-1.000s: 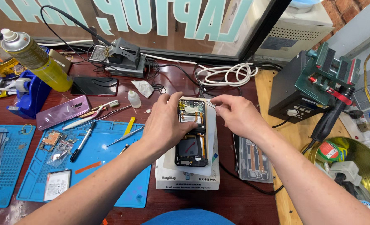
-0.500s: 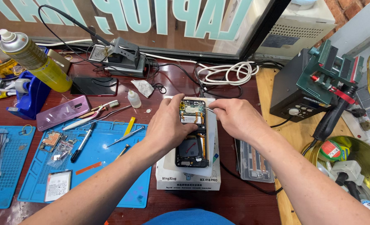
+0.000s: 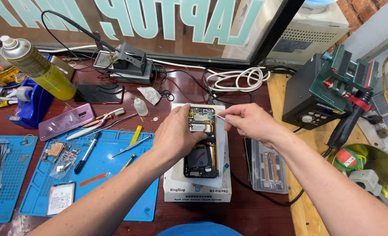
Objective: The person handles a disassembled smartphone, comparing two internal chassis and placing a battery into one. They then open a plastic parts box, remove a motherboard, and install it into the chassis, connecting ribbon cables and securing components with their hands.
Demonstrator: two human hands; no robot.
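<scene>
An opened black phone [image 3: 201, 150] lies face down on a white pad atop a white box [image 3: 197, 190], its circuit boards and flex cables exposed. My left hand [image 3: 175, 136] rests on the phone's left edge with its fingers pressing near the middle. My right hand [image 3: 249, 122] is shut on thin metal tweezers [image 3: 220, 117], whose tip touches the upper right part of the board.
A blue work mat [image 3: 98, 175] on the left carries screwdrivers, a battery and small parts. A purple phone [image 3: 66, 121], a yellow spray can [image 3: 37, 66], a soldering iron stand [image 3: 130, 64], a clear phone cover [image 3: 267, 166] and a dark station box [image 3: 310, 94] surround the work.
My right hand with the tweezers has shifted slightly left and down onto the board. My left hand has stayed on the phone.
</scene>
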